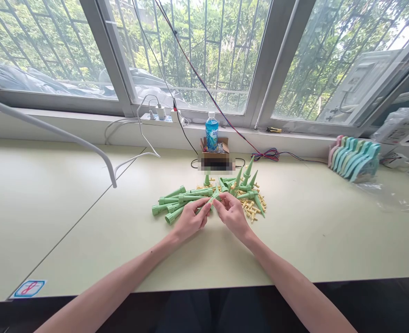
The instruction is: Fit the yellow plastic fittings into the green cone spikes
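Head view shows me the two bare hands meeting over the pale table (294, 249), near the middle of the work, with both forearms coming from the near edge. The left hand (191, 219) pinches a small green piece (215, 197) between its thumb and forefinger, and its other fingers are curled below. The right hand (233, 214) takes the same piece from the other side, also with thumb and fingertips pressed on it; how its remaining fingers stand I cannot tell well. The green piece is thus between the two hands, just in front of the pile, and its exact shape is partly covered by the fingers. Beside the left hand lie several long green tubes (173, 207), mostly pointing sideways, with their wider ends to the left. Beyond the right hand I see green spikes (248, 172), some upright and some lying, among many small yellow connectors (252, 212). Behind the pile, a bottle (211, 133) of blue liquid stands at an open cardboard box (211, 156). To the right of it rests a coiled cable (269, 155), and farther right stands a row of pastel plastic pieces (355, 159).
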Available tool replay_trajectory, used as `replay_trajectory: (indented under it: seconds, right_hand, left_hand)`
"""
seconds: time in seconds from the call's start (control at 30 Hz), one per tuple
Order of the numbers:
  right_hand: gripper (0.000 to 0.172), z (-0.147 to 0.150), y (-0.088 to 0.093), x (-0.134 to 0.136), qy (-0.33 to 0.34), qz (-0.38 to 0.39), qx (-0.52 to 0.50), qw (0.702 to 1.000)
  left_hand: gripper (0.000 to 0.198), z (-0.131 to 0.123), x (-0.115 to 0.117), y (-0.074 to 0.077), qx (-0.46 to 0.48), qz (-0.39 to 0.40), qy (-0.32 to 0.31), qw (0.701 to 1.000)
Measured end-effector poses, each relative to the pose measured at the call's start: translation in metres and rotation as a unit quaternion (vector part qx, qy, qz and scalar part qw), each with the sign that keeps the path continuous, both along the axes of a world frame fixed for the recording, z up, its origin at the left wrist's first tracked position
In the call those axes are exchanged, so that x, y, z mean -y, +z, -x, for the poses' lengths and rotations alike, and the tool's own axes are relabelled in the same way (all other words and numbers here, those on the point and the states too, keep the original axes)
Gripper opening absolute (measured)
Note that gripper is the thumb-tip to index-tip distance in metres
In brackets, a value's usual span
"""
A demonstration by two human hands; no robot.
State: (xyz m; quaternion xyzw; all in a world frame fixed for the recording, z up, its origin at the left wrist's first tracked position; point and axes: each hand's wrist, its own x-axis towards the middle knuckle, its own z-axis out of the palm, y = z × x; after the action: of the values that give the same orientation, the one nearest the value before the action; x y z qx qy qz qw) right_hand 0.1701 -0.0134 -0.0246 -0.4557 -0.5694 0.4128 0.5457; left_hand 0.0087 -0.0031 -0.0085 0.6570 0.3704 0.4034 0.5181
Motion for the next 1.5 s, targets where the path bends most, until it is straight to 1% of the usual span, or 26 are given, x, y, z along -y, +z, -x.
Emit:
replay_trajectory:
  seconds: [0.23, 0.4, 0.5, 0.6, 0.8, 1.17, 1.33, 1.5]
  right_hand:
    - [0.035, 0.001, 0.001, 0.001, -0.008, 0.005, -0.008, 1.000]
    - [0.036, 0.002, 0.000, 0.000, -0.020, 0.003, -0.013, 1.000]
    - [0.035, 0.002, -0.001, 0.000, -0.017, 0.003, -0.015, 1.000]
    - [0.035, 0.002, 0.000, 0.000, -0.016, 0.001, -0.014, 1.000]
    - [0.035, 0.001, -0.001, 0.000, -0.018, 0.000, -0.017, 1.000]
    - [0.037, 0.001, -0.002, -0.001, -0.035, 0.007, 0.001, 0.999]
    - [0.037, 0.000, -0.002, -0.001, -0.037, 0.005, 0.006, 0.999]
    - [0.038, 0.000, -0.002, -0.001, -0.035, 0.005, 0.006, 0.999]
  left_hand:
    - [0.044, 0.000, 0.001, 0.002, 0.002, 0.004, 0.005, 1.000]
    - [0.047, 0.001, -0.002, -0.003, 0.004, -0.001, -0.004, 1.000]
    - [0.053, 0.001, -0.005, -0.006, 0.038, 0.021, -0.007, 0.999]
    - [0.060, 0.002, -0.006, -0.004, 0.073, 0.050, -0.008, 0.996]
    - [0.061, 0.000, -0.005, 0.000, 0.093, 0.079, -0.009, 0.992]
    - [0.063, 0.001, -0.006, -0.005, 0.072, 0.088, -0.022, 0.993]
    - [0.056, 0.001, -0.007, -0.008, 0.059, 0.082, -0.021, 0.995]
    - [0.049, 0.001, -0.007, -0.007, 0.020, 0.046, -0.033, 0.998]
